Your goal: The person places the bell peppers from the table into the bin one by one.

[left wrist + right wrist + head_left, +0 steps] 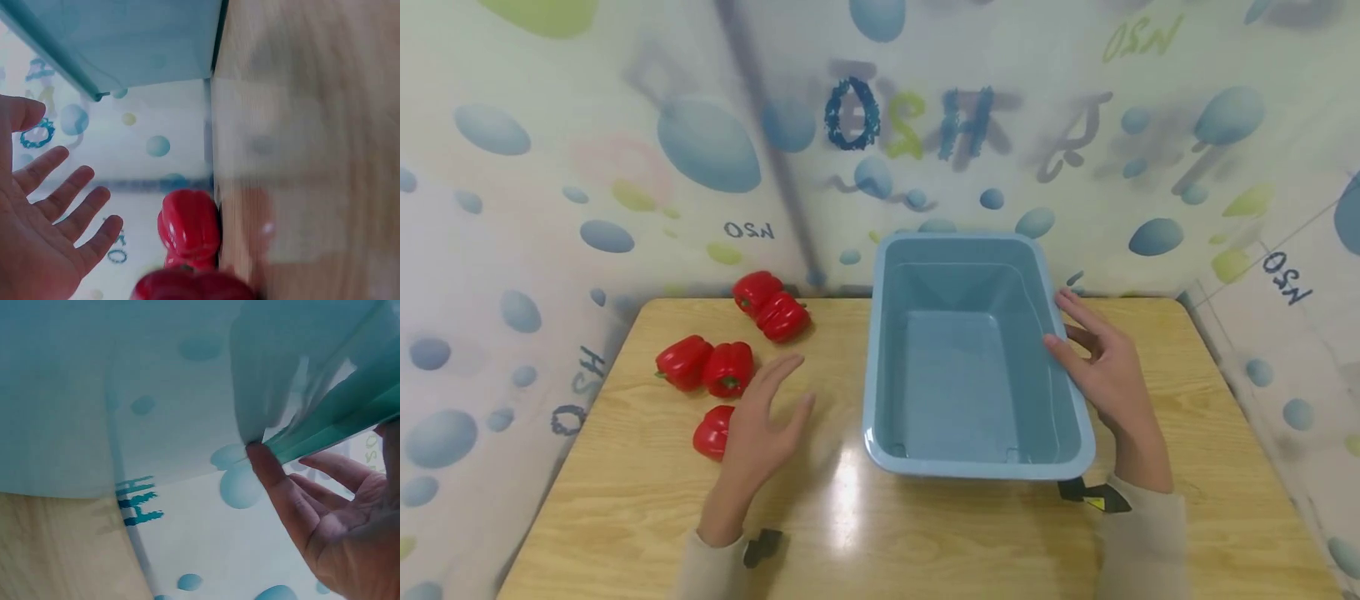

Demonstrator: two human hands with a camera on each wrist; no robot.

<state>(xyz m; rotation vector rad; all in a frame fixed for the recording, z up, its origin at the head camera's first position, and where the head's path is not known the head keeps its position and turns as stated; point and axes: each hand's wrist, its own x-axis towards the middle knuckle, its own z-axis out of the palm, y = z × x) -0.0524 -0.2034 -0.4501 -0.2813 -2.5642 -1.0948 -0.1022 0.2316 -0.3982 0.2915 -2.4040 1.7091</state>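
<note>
The left hand [763, 429] hovers beside the red bell peppers with its fingers spread and holds nothing. Its palm [31, 244] and parted fingers also show in the left wrist view. Partly behind this hand lies one bell pepper [712, 432]. Farther back are a pair of bell peppers [730, 368] and another pair [782, 317] near the table's far edge. The right hand [1108, 367] grips the right rim of a light blue plastic bin [958, 392], thumb over the inner side and fingers outside. In the right wrist view, the thumb [275, 475] meets the bin wall.
The wooden table [827, 533] has a patterned sheet [820, 208] with blue and green spots standing behind it and at both sides. The bin takes up the middle right of the table, its inside bare. Dark bands sit at both wrists.
</note>
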